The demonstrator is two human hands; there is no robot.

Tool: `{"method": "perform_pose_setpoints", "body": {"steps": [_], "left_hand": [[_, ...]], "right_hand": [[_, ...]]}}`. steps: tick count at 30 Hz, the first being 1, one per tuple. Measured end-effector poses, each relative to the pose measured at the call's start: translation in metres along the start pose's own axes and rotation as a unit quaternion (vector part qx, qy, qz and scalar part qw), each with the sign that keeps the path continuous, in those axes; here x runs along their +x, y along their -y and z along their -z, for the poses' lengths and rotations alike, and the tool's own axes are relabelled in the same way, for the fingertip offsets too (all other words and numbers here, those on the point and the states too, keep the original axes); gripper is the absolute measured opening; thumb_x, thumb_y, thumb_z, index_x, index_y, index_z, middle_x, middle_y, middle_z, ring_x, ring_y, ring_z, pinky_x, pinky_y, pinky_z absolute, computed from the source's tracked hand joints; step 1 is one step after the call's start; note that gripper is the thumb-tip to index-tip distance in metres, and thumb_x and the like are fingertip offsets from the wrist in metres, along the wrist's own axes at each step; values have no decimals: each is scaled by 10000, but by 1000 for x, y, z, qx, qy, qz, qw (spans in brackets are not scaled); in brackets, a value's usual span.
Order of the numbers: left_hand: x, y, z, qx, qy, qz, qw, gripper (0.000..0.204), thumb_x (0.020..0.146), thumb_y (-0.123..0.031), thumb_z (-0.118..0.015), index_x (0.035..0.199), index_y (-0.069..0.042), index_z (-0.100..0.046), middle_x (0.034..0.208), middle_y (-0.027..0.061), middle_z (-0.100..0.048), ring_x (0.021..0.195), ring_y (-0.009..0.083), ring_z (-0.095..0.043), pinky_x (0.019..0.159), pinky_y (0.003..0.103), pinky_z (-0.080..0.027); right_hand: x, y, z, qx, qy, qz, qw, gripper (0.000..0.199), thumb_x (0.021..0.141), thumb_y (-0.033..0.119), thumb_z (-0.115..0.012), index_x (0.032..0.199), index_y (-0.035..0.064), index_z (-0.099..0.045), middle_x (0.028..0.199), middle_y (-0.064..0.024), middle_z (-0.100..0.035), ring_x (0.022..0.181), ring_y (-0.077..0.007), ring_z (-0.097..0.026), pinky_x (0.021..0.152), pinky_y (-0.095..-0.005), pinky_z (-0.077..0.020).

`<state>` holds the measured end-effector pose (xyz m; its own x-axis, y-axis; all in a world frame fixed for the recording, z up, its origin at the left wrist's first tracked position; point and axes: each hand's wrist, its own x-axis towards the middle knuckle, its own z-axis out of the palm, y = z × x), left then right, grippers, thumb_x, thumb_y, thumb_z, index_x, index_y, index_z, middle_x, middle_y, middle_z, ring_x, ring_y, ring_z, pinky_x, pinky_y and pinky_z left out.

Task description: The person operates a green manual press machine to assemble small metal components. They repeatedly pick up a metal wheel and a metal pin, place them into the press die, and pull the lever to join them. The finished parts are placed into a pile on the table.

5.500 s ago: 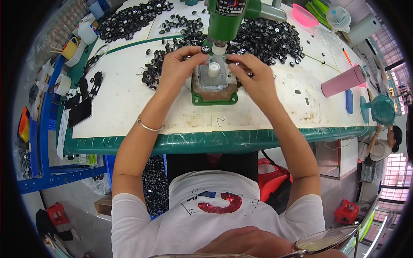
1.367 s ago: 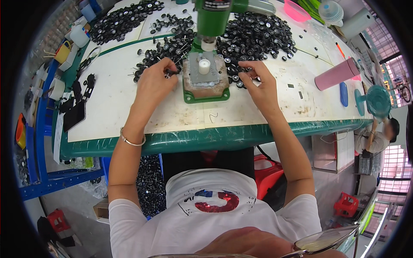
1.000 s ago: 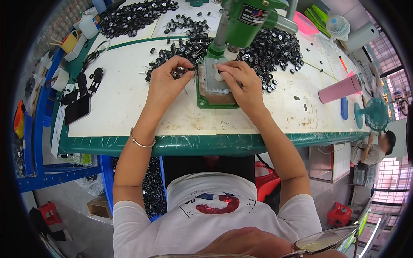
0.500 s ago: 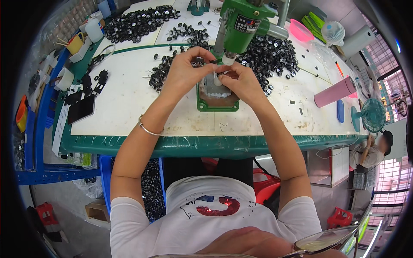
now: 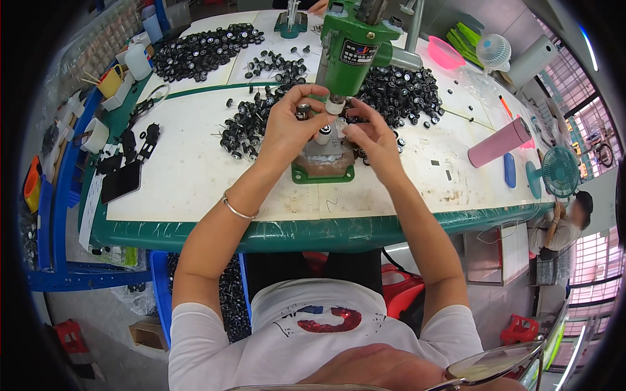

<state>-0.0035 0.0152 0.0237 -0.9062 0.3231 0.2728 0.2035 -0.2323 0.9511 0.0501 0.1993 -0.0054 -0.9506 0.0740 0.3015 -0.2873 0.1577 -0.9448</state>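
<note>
A green press machine (image 5: pixel 352 45) stands on a green base (image 5: pixel 323 173) at the middle of the white table (image 5: pixel 189 176). My left hand (image 5: pixel 290 127) holds a small black wheel part (image 5: pixel 303 111) just left of the press head. My right hand (image 5: pixel 368 140) is at the right of the grey fixture (image 5: pixel 323 146), fingers pinched near a white cylinder (image 5: pixel 324 135) that stands on it. What the right fingers hold is too small to tell.
Heaps of small black wheels (image 5: pixel 398 98) lie behind the press, with more at far left (image 5: pixel 195 52). A pink tumbler (image 5: pixel 499 141), a blue object (image 5: pixel 510 171) and a teal fan (image 5: pixel 561 171) sit at right. Another person (image 5: pixel 570 221) sits beyond the table's right edge.
Both hands went out to the wheel heaps at the sides, then came back together at the fixture under the press head. The left hand now carries a wheel part.
</note>
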Motion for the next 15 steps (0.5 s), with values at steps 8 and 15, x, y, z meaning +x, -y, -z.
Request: {"method": "perform_pose_setpoints", "body": {"steps": [8,15], "left_hand": [[3,5,2,-39,27,-12,999,423,760,-14,-739,1150,-6,-576,875,30,-681,611,35,-489,566,185,-412],[6,13,7,-66,47,16,997,414,772,14,-726,1151,-14,-560,921,43,-672,637,39,-507,547,175,-412]], "right_hand": [[43,46,59,47,-118,-10,992,382,943,184,-570,1279,7,-531,1157,-106,-600,873,-142,-625,725,-266,-518],[122,148,35,168,-95,127,973,229,954,257,-514,975,51,-612,816,-20,-585,654,-125,-564,566,-243,-433]]}}
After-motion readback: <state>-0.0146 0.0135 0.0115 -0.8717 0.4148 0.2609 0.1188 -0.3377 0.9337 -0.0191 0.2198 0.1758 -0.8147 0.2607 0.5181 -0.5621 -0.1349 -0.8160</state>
